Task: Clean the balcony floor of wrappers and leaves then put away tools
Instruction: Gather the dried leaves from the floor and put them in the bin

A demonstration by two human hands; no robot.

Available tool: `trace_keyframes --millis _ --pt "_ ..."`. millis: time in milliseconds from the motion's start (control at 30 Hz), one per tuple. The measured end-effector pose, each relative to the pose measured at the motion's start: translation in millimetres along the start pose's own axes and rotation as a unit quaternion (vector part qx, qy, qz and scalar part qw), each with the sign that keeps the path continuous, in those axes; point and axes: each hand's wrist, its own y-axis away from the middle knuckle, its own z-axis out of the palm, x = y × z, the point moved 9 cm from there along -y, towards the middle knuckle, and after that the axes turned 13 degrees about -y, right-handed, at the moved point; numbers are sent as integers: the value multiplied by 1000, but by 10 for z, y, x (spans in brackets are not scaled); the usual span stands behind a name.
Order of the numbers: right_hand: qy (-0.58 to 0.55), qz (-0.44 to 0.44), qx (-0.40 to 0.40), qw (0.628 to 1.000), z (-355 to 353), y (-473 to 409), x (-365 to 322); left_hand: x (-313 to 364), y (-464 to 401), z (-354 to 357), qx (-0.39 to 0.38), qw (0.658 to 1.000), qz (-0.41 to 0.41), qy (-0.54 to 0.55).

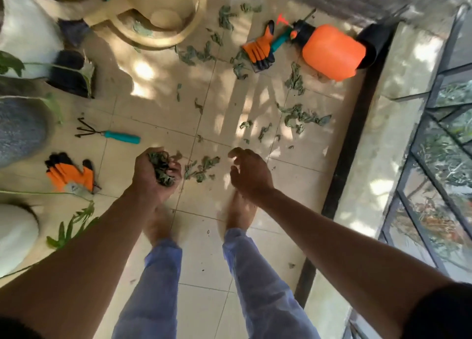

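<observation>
L hand (153,172) clenched round a wad of dry leaves (161,169); R hand (249,171) empty, fingers curled loose (above tile floor (158,109)). More leaves scattered by hand rake (109,134), orange sprayer (329,50).

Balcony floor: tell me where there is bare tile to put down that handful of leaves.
Bare tile lies between the hand rake and the beige chair base, and around the feet. Leaves crowd the stretch toward the orange sprayer. The left hand holds the handful.
</observation>
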Motion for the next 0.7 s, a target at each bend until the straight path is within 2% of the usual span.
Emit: trace_keyframes --millis 133,200,467,700 --pt "87 36 -87 992 477 -131 508 -41 -402 -257 -5 999 -24 -23" --pt "108 39 -106 988 740 -234 700 -75 -653 -396 -1 998 -37 -41" --pt "190 15 -90 978 1656 -826 1027 -176 -1332 -937 -3 993 -86 -78" --pt "274 -91 -92 953 2343 -1125 933 -275 -1745 -1371 52 990 -100 -83"
